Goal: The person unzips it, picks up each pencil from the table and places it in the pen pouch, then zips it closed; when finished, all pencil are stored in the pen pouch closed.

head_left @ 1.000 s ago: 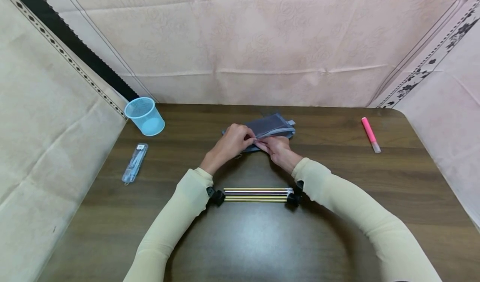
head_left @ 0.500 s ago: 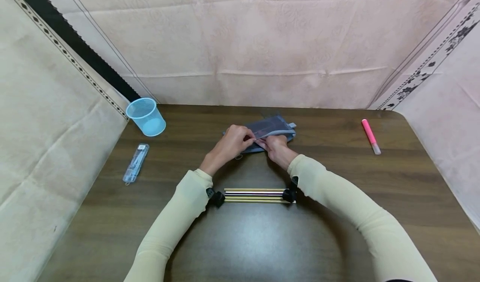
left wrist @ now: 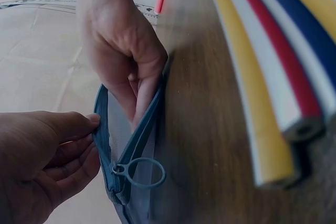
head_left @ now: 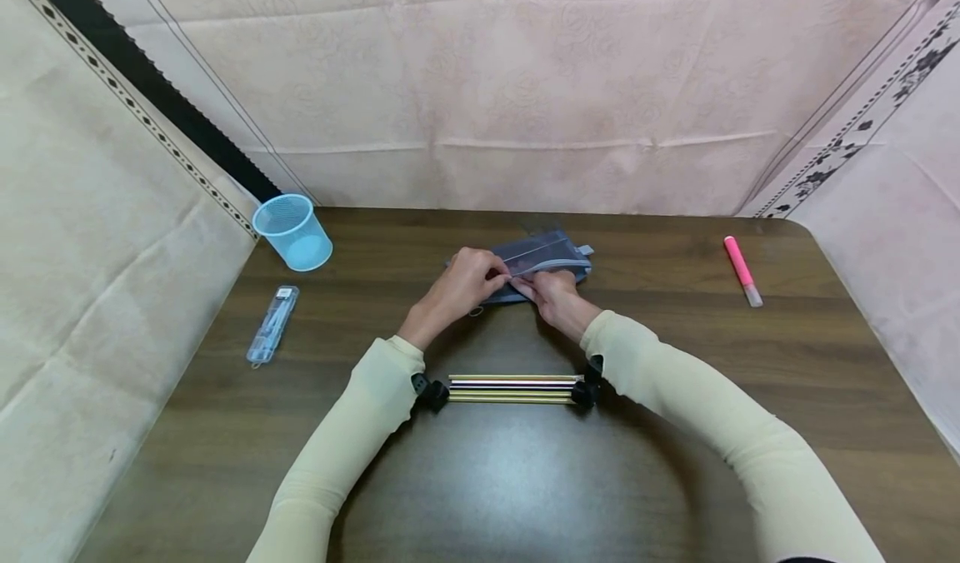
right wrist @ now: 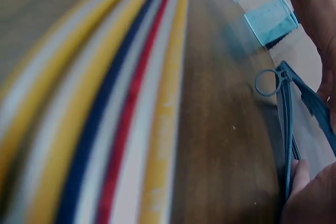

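Observation:
A dark blue zippered pouch lies toward the back of the table, its mouth unzipped. My left hand pinches one zipper edge between thumb and fingers, holding it away from the other edge. From the other end, my right hand reaches into the mouth with fairly straight fingers; their tips are hidden inside. A ring-shaped zipper pull hangs at the end of the zip in the left wrist view. Closer to the body, several striped pencils lie side by side between the wrists.
At the back left stands a light blue plastic cup. In front of it lies a narrow pale blue case with a white label. A pink marker rests at the far right of the wooden table. Cloth-covered walls rise behind.
My right hand and forearm shift slightly left, then a little back to the right. The left hand keeps its hold on the pouch edge; the pouch barely moves.

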The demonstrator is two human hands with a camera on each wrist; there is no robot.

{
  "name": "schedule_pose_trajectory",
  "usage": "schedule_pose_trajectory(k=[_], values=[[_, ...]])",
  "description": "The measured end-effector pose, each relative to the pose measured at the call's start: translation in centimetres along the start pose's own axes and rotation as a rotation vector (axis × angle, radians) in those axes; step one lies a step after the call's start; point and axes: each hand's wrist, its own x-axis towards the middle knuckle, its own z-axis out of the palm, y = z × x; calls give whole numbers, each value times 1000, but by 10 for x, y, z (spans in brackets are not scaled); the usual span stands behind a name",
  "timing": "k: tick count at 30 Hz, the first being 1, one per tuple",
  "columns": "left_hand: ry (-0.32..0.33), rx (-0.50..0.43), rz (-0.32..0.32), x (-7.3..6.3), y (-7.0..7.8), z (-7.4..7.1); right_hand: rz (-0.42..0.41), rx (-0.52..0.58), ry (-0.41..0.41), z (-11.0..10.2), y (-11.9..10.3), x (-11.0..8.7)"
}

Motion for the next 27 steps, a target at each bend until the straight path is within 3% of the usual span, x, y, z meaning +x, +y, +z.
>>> schedule_pose_trajectory(k=[5,11,14,16,19,23,25,27], values=[[10,10,1,0,-2,1,-6,-33,-85,-6,0,-18],[6,3,4,-1,-3,0,25,-111,-156,-18,2,-53],[-2,-3,-8,-1,-3,-1,18,-214,-205,-25,7,-71],[-10,-3,-14,-1,-3,-1,-26,-338,-252,-31,12,-82],[-18,-6,-23,-1,-3,0,-214,-685,-351,-40,20,-95],[-20,-7,-36,-1,-3,0,-710,-1214,-469,-51,26,-108],[-22,-3,-39,-2,-3,1,-948,-1393,-495,-55,28,-112],[-22,-1,-41,-2,-3,1,-1086,-1495,-516,-58,31,-115]])
